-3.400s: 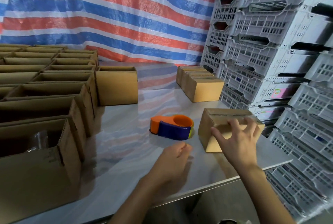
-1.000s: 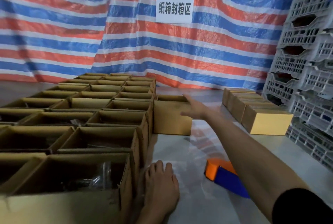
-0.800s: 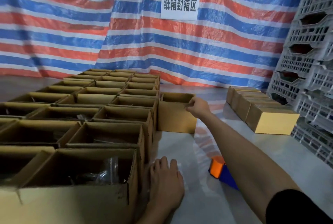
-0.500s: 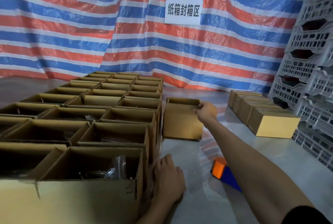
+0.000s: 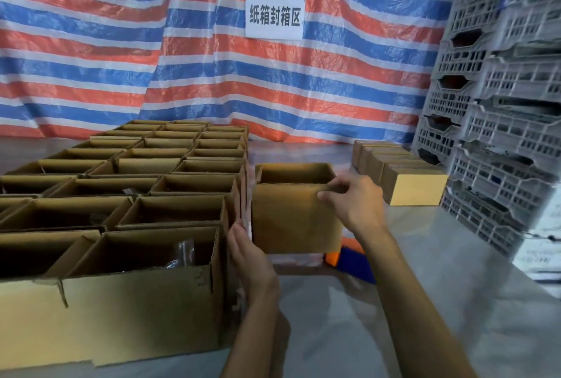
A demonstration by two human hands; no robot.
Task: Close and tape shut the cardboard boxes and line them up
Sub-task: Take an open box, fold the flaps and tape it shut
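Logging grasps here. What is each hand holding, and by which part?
The right hand pinches the open cardboard box at its near top edge, right corner. The left hand holds nothing, fingers straight beside the box.

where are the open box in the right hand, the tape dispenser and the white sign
open box [image 5: 291, 219]: head view, on its bare front wall
tape dispenser [image 5: 355, 265]: head view, on its blue body
white sign [image 5: 274, 14]: head view, on its printed middle

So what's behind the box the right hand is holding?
An orange and blue tape dispenser, peeking out past the box's lower right corner. The box and the right arm cover part of it.
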